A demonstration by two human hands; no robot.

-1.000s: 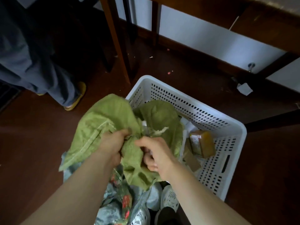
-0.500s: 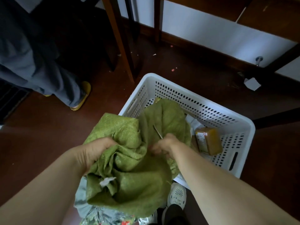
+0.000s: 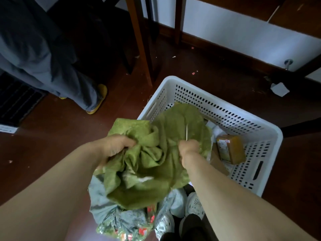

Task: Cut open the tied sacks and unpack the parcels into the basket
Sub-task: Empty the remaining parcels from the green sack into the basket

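Largely buried, left hand (image 3: 114,145) and right hand (image 3: 188,146) clutch the green sack (image 3: 147,188).

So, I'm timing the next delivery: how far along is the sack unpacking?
Done: a brown parcel lies in the white basket with pale packets. In hand: the left hand and right hand grip the crumpled green sack over the basket's near edge; what it holds is hidden. Left: a grey bag and a floral bag lie beneath it, seemingly next.

dim indoor light | deep shadow upper left | wide-angle edge bending | slight softness
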